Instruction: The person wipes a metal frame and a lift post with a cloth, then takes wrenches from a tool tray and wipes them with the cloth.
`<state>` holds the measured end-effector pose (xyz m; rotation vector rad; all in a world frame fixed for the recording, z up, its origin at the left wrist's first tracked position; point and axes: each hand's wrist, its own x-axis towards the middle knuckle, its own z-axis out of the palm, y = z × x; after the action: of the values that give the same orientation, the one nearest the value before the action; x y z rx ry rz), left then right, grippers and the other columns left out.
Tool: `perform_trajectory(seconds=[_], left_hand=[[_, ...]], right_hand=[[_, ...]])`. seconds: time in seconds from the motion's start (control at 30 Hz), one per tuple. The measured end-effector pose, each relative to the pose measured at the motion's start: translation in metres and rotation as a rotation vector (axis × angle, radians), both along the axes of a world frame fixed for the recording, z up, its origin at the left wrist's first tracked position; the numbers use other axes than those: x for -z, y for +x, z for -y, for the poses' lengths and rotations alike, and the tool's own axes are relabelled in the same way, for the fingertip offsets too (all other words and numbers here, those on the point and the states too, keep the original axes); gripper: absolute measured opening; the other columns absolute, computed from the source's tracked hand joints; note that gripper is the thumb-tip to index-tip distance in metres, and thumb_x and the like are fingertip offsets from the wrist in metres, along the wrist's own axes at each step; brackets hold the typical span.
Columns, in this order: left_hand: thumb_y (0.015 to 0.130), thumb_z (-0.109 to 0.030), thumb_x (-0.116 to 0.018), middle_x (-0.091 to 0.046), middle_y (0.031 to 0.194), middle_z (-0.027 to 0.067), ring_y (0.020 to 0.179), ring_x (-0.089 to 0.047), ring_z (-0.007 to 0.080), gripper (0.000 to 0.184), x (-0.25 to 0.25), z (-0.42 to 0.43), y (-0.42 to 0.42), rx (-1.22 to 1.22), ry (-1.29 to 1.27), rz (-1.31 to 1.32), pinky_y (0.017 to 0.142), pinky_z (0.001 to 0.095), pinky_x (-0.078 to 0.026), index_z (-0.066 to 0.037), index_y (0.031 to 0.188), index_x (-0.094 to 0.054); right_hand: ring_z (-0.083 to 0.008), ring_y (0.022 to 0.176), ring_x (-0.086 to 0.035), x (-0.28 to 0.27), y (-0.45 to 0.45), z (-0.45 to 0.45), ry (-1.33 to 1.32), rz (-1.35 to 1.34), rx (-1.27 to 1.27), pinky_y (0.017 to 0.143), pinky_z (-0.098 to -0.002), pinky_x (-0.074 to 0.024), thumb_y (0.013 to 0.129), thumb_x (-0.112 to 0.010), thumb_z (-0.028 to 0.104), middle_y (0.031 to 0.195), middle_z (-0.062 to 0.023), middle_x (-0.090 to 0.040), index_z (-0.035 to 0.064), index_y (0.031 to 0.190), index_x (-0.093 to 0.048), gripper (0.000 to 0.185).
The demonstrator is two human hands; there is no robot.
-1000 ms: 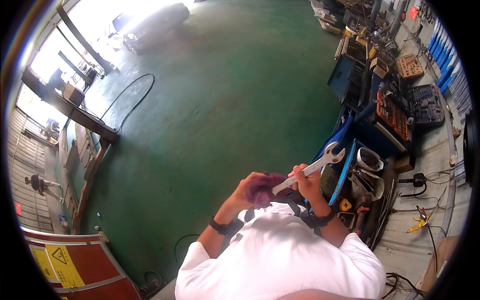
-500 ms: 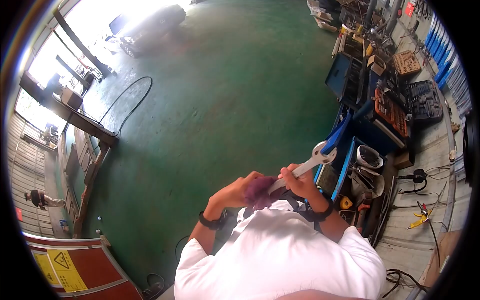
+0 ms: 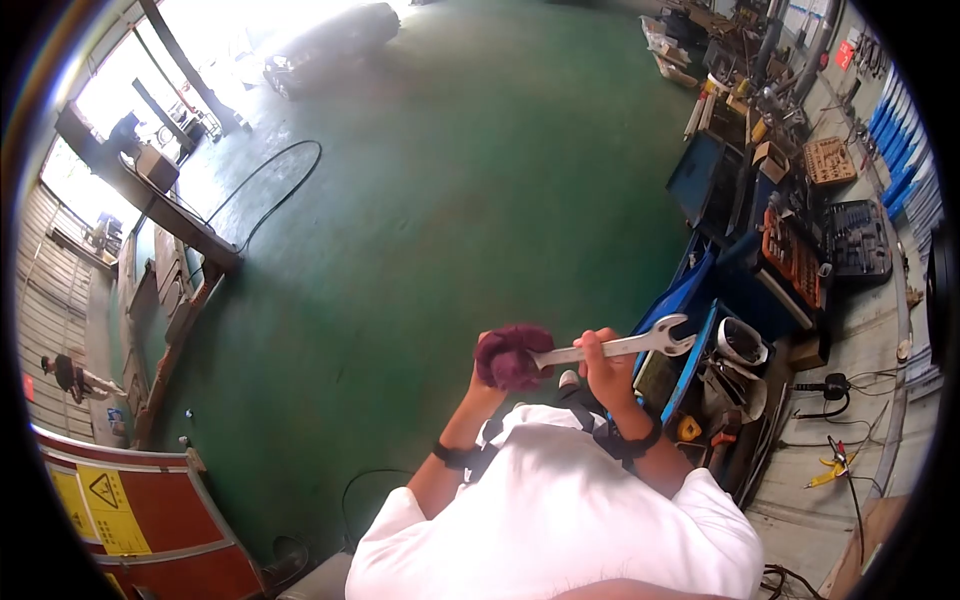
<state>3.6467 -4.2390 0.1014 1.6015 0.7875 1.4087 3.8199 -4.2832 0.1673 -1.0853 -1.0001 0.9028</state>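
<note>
While wearing a white shirt [image 3: 560, 510] and blk wristbands [image 3: 637, 443], holds both hands out fwd, close together, over the green floor [image 3: 400, 250]. Grasps a steel wrench [image 3: 635, 346] in R hand [image 3: 606, 375], fingers closed round the shaft, approx. nearer the cloth end than the open-jaw end. Has the open-jaw end sticking out past the grip to the R, tipped slightly up in view & in front of a blue-edged tray [image 3: 690, 365]. Has the opp. end L of the grip, running into a bunched maroon cloth [image 3: 512, 360]; can't tell how far in. Clasps that cloth in L hand [image 3: 484, 393], mostly hidden behind it; can't make out most fingers.

Has a red case [image 3: 190, 510] w/ yellow warning labels [image 3: 120, 505] at lower L, well apart from hands. In the tray, to the R, see a white container [image 3: 740, 341] + a yellow item [image 3: 688, 428], too small to ID. Beyond, note a blue tool cabinet [image 3: 755, 285] bearing an orange socket tray [image 3: 788, 255], w/ a blk tool case [image 3: 858, 240] beside. Farther off, L side, find a looped hose [image 3: 312, 170] on the floor, another person [image 3: 75, 378], and at the bright doorway a car [image 3: 345, 42], partly washed out.
</note>
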Motion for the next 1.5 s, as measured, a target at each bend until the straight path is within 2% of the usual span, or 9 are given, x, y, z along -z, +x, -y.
perform_trajectory(seconds=[0.1,0.27,0.43,0.5,0.73,0.9,1.03,1.2,1.5], left_hand=[[0.072,-0.011,-0.075,-0.062,0.082,-0.0005,0.087,-0.061,0.0095,0.027,0.033,0.004,-0.015,0.181,-0.547,0.118,0.077,0.0211,-0.044,-0.005,0.096,-0.065],[0.083,-0.024,-0.072,-0.048,0.132,0.0089,0.115,-0.052,0.0227,0.050,-0.041,0.004,-0.048,0.613,-0.211,-0.177,0.098,0.0351,-0.043,-0.010,0.125,-0.049],[0.084,-0.023,-0.068,-0.050,0.129,0.0118,0.112,-0.053,0.0230,0.044,-0.092,-0.007,-0.049,0.866,-0.450,-0.278,0.098,0.0344,-0.043,-0.005,0.121,-0.052],[0.084,-0.019,-0.068,-0.052,0.121,0.0114,0.107,-0.055,0.0212,0.035,-0.078,-0.004,-0.042,0.808,-0.457,0.267,0.096,0.0339,-0.044,-0.001,0.112,-0.056],[0.091,-0.015,-0.064,-0.051,0.130,0.0053,0.122,-0.049,0.0227,0.041,0.004,-0.024,-0.046,0.208,-0.499,0.609,0.108,0.0421,-0.037,-0.011,0.128,-0.048],[0.088,-0.016,-0.069,-0.053,0.127,0.0051,0.121,-0.050,0.0225,0.041,0.023,-0.032,-0.047,0.050,-0.472,0.339,0.106,0.0418,-0.038,-0.011,0.124,-0.051],[0.080,-0.014,-0.074,-0.049,0.123,0.0020,0.111,-0.052,0.0174,0.057,0.002,-0.026,-0.027,0.460,-0.503,0.108,0.094,0.0345,-0.046,-0.010,0.130,-0.045],[0.086,-0.032,-0.073,-0.057,0.122,0.0053,0.113,-0.056,0.0217,0.055,-0.012,-0.007,0.006,0.450,-0.788,0.660,0.100,0.0379,-0.045,-0.009,0.129,-0.048],[0.072,-0.013,-0.084,-0.055,0.121,0.0035,0.113,-0.053,0.0183,0.070,-0.007,-0.018,-0.010,0.327,-0.686,0.374,0.097,0.0353,-0.046,-0.006,0.131,-0.048]], right_hand=[[-0.0036,0.045,-0.049,-0.001,0.005,0.001,-0.027,0.018,-0.071,0.040,-0.0202,-0.0358,0.096,-0.061,0.019,0.059,0.0012,-0.055,0.0029,0.075,-0.061,0.026],[-0.0033,0.039,-0.046,-0.015,0.014,-0.012,-0.083,0.025,-0.193,0.037,-0.0198,-0.0320,0.097,-0.060,0.023,0.051,0.0026,-0.050,0.0022,0.072,-0.060,0.032],[-0.0034,0.040,-0.046,-0.027,0.011,-0.018,-0.037,0.108,-0.225,0.037,-0.0197,-0.0329,0.098,-0.058,0.020,0.056,-0.0001,-0.056,0.0032,0.070,-0.060,0.033],[-0.0036,0.040,-0.045,-0.028,0.006,-0.017,-0.003,0.039,-0.090,0.037,-0.0201,-0.0325,0.097,-0.059,0.021,0.055,0.0001,-0.055,0.0031,0.070,-0.059,0.033],[-0.0048,0.038,-0.039,-0.037,0.041,-0.042,0.209,-0.359,0.453,0.036,-0.0223,-0.0287,0.100,-0.052,0.029,0.050,0.0028,-0.043,0.0064,0.075,-0.056,0.034],[-0.0035,0.036,-0.037,-0.038,0.051,-0.029,0.051,-0.198,0.432,0.036,-0.0205,-0.0269,0.100,-0.053,0.027,0.049,0.0032,-0.044,0.0051,0.072,-0.056,0.036],[-0.0030,0.039,-0.042,-0.034,0.020,-0.019,-0.005,-0.088,0.330,0.038,-0.0202,-0.0313,0.100,-0.054,0.024,0.053,0.0023,-0.049,0.0050,0.074,-0.057,0.032],[-0.0033,0.047,-0.049,-0.021,-0.011,-0.014,0.017,-0.102,0.157,0.043,-0.0195,-0.0365,0.098,-0.057,0.017,0.061,0.0008,-0.055,0.0037,0.079,-0.059,0.023],[-0.0046,0.048,-0.051,-0.017,-0.007,-0.011,0.068,-0.058,0.098,0.044,-0.0201,-0.0388,0.099,-0.054,0.018,0.073,-0.0035,-0.063,0.0037,0.082,-0.060,0.023]])
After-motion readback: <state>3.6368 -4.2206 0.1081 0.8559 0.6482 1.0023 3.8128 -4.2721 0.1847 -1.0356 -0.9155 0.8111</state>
